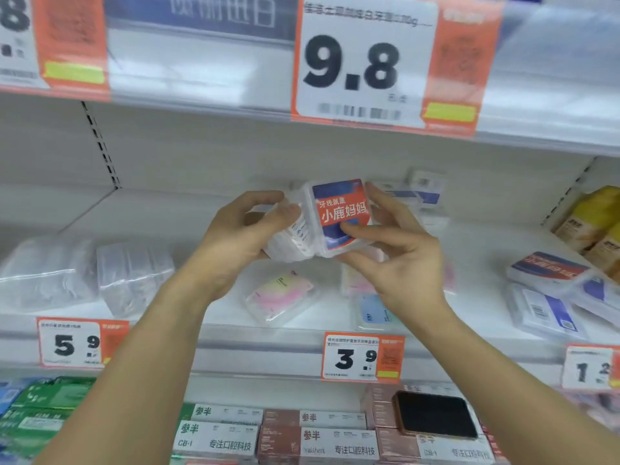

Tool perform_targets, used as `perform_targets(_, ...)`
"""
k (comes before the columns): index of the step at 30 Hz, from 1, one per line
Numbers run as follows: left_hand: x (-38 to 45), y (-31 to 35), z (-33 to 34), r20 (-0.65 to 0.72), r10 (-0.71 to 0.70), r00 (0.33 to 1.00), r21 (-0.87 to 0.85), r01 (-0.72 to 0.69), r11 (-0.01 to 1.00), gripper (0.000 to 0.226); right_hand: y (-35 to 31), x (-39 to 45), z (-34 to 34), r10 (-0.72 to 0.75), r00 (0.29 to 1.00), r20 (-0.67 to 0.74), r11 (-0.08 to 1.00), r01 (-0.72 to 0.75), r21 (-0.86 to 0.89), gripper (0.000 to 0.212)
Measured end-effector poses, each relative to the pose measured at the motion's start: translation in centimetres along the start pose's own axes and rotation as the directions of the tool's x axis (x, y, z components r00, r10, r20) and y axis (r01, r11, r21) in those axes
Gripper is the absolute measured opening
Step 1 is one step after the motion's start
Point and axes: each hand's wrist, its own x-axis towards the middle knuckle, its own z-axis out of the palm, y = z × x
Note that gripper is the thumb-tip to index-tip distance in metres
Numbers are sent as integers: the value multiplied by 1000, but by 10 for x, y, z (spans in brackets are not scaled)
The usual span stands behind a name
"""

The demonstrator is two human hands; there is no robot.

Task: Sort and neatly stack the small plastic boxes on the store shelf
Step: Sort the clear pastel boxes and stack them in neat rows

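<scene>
Both hands hold small clear plastic boxes up over the white shelf (201, 307). My right hand (399, 260) pinches a box with a red and blue label (340, 213), thumb on its face and fingers behind. My left hand (235, 236) grips a clear box (287, 239) pressed against that one's left side. On the shelf below lie a pink-and-yellow box (280, 297) and a light blue box (375, 312). More red-and-blue labelled boxes (550, 273) lie jumbled at the right, and others (426, 196) sit at the back.
Clear plastic packs (84, 273) fill the shelf's left part. Yellow and tan packages (593, 226) stand at the far right. Price tags (364, 357) hang on the shelf edge and a large tag (369, 62) on the shelf above. Toothpaste cartons (285, 437) and a black phone-like slab (436, 414) lie below.
</scene>
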Motion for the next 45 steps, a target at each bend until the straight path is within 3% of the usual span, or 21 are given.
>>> perform_targets(4,-4,6,37,1,104,995,115,-104,988,55,1,-17,-42,-22,982,-190,997,9,-72,42)
perform_targets(9,1,21,99,40,328,944,142,-331,933,54,28,-36,-135,122,856,-502,898,-311,-312,43)
perform_targets(15,-3,8,176,228,430,874,177,-471,864,63,56,-50,-232,115,772,-625,671,-524,-525,37)
perform_targets(21,-6,2,196,261,412,873,194,-465,864,89,71,-68,-259,251,677,-692,513,-699,-498,41)
perform_targets(26,-11,0,193,255,390,885,266,-452,851,83,67,-72,-256,370,662,-651,484,-736,-474,51)
perform_targets(33,-18,-1,192,274,396,876,251,-463,850,80,65,-56,-256,329,716,-615,400,-696,-596,45)
perform_targets(35,-18,-1,191,269,402,875,246,-466,850,80,59,-54,-245,160,760,-630,466,-621,-630,41)
perform_targets(37,-16,-1,187,264,407,875,239,-468,851,80,42,-54,-220,-43,821,-570,626,-422,-656,27)
perform_targets(38,-15,0,185,270,405,874,231,-467,854,80,32,-54,-204,-40,858,-512,731,-324,-600,22)
perform_targets(40,-15,1,179,315,405,858,215,-481,850,82,13,-55,-169,233,916,-327,925,-313,-217,28)
perform_targets(41,-16,2,175,352,411,841,218,-500,838,84,5,-54,-154,398,901,-171,917,-394,56,38)
perform_targets(42,-19,5,170,395,415,819,225,-525,821,85,0,-52,-142,508,861,-28,835,-484,262,48)
perform_targets(43,-23,7,165,439,421,794,232,-552,801,85,-3,-50,-133,558,827,76,753,-542,374,56)
perform_targets(45,-29,13,148,510,435,742,268,-618,739,79,-5,-46,-116,556,817,151,720,-565,404,66)
